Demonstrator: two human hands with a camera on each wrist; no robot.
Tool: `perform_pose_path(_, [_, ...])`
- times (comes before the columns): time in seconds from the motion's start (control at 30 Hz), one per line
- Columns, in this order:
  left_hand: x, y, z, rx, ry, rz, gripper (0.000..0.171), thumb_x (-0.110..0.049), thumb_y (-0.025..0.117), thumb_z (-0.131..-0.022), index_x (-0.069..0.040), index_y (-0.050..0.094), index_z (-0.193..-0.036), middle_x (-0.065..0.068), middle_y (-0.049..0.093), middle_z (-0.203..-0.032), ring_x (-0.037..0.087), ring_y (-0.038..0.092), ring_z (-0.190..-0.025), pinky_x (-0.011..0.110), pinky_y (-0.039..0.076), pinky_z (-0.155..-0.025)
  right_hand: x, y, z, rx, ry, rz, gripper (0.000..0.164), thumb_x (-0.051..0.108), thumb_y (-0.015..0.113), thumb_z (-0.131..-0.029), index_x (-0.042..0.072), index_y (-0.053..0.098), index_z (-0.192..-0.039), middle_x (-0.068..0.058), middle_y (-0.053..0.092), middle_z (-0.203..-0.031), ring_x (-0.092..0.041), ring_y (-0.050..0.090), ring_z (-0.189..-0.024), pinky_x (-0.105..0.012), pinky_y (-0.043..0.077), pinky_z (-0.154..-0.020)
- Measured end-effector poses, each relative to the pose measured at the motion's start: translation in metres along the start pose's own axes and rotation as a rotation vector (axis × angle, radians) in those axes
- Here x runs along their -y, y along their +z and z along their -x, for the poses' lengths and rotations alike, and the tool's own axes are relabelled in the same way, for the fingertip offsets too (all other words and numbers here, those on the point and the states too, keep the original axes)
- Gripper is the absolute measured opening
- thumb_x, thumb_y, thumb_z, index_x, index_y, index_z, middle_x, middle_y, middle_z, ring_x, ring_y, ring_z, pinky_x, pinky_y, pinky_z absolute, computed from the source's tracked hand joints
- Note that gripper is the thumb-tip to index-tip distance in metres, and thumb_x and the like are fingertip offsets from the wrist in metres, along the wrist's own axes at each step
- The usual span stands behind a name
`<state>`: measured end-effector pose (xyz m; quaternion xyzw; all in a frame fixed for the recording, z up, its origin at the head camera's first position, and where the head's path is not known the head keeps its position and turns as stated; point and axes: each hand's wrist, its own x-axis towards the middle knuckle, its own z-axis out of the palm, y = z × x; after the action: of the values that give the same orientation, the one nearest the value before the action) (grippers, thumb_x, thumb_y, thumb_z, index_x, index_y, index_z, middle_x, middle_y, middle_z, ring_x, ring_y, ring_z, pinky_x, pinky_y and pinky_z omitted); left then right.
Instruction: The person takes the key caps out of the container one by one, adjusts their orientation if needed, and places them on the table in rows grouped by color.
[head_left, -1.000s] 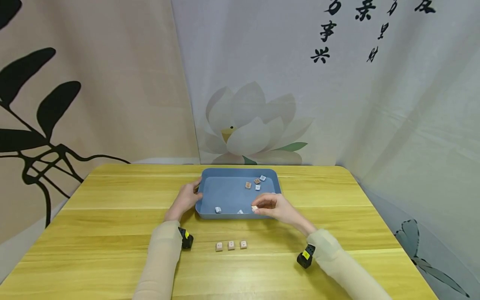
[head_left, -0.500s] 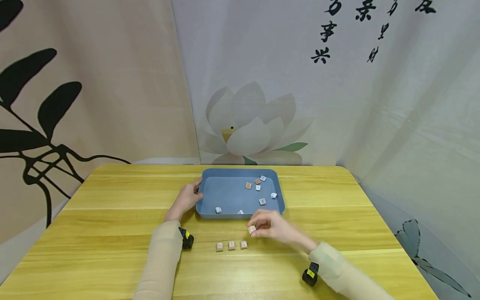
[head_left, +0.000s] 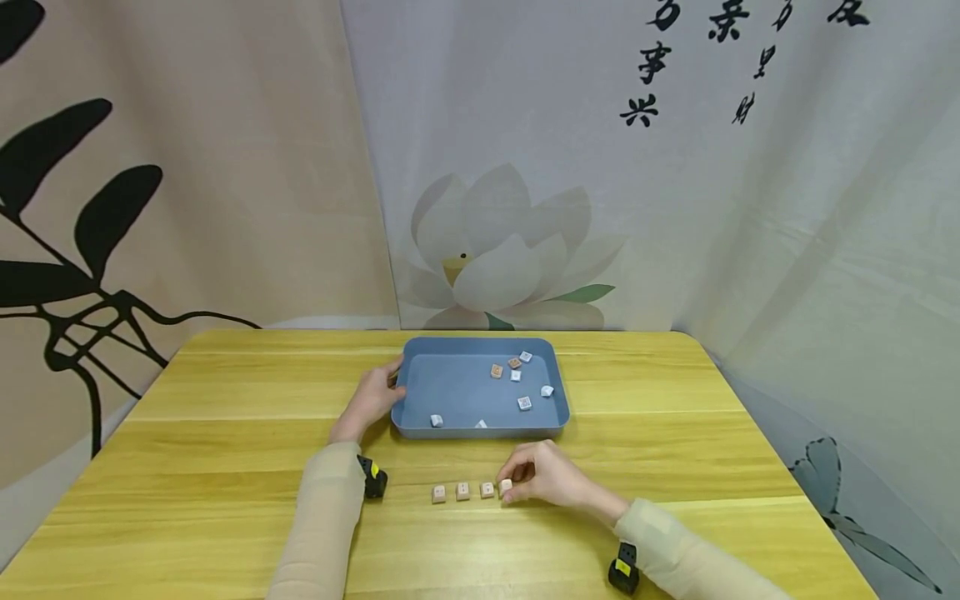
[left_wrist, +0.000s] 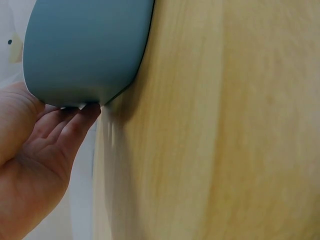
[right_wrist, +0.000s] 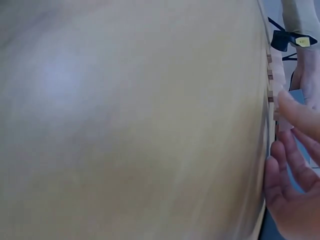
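Note:
My left hand [head_left: 372,398] holds the left end of a blue-grey rectangular tray [head_left: 450,358], thumb at its rim and fingers at its outer wall. In the left wrist view, the fingers [left_wrist: 75,130] of that hand reach the underside of the tray's end wall. My right hand [head_left: 551,477] pinches a small pale block [head_left: 506,485] between thumb and fingers, low over the table in front of the tray. That block is at the right end of a row with three similar marked blocks [head_left: 462,491], right beside the nearest one.
Several small white and brown blocks [head_left: 524,403] lie scattered in the tray, mostly toward its right side. The wooden table [head_left: 225,467] reaches back to a printed curtain [head_left: 510,167]. Each wrist wears a small black camera [head_left: 624,568].
My right hand has come from over the tray's front edge toward me, bringing the small block down to the right end of the row. My left hand has stayed on the tray.

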<state>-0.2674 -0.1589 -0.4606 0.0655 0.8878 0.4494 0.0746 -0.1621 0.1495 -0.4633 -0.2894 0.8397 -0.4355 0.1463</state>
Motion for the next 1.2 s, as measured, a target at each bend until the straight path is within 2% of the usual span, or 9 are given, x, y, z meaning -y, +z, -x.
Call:
perform_pose_path(0.27, [0.0, 0.001, 0.0, -0.005, 0.012, -0.006, 0.064, 0.005, 0.05, -0.089, 0.004, 0.023, -0.148, 0.028, 0.028, -0.15, 0.041, 0.041, -0.132, 0.039, 0.05, -0.094, 0.002, 0.001, -0.001, -0.01, 0.02, 0.055, 0.018, 0.016, 0.082, -0.07, 0.014, 0.075, -0.086, 0.0, 0.071, -0.085, -0.004, 0.056, -0.075, -0.019, 0.049, -0.069])
perform_pose_path(0.5, [0.0, 0.0, -0.001, -0.006, 0.002, 0.005, 0.066, 0.005, 0.051, -0.089, 0.002, 0.023, -0.149, 0.025, 0.029, -0.151, 0.039, 0.041, -0.132, 0.032, 0.05, -0.09, 0.001, 0.001, -0.001, -0.009, 0.021, 0.068, 0.018, 0.015, 0.082, -0.069, 0.014, 0.075, -0.086, 0.001, 0.07, -0.085, -0.006, 0.057, -0.076, -0.02, 0.049, -0.069])
perform_pose_path(0.77, [0.002, 0.0, -0.002, -0.024, 0.034, -0.01, 0.065, 0.005, 0.051, -0.087, 0.004, 0.026, -0.147, 0.028, 0.034, -0.148, 0.04, 0.045, -0.129, 0.028, 0.049, -0.083, 0.0, -0.001, -0.002, -0.019, 0.013, 0.031, 0.024, 0.015, 0.083, -0.068, 0.011, 0.074, -0.091, -0.004, 0.073, -0.089, -0.008, 0.06, -0.077, -0.022, 0.051, -0.07])
perform_pose_path(0.97, [0.003, 0.0, -0.002, -0.016, 0.035, -0.007, 0.066, 0.006, 0.05, -0.087, 0.004, 0.025, -0.148, 0.029, 0.033, -0.148, 0.041, 0.044, -0.129, 0.026, 0.048, -0.077, 0.002, -0.008, -0.003, -0.038, 0.001, 0.001, 0.023, 0.014, 0.079, -0.073, 0.004, 0.072, -0.093, -0.01, 0.072, -0.089, -0.007, 0.063, -0.075, -0.02, 0.053, -0.069])
perform_pose_path(1.2, [0.003, 0.001, -0.001, -0.011, 0.013, 0.0, 0.066, 0.005, 0.05, -0.088, 0.003, 0.024, -0.148, 0.027, 0.032, -0.149, 0.04, 0.043, -0.131, 0.027, 0.049, -0.082, 0.015, -0.024, -0.01, -0.016, -0.006, -0.064, 0.025, 0.013, 0.072, -0.082, -0.002, 0.07, -0.101, -0.015, 0.073, -0.093, -0.015, 0.067, -0.079, -0.019, 0.054, -0.072])
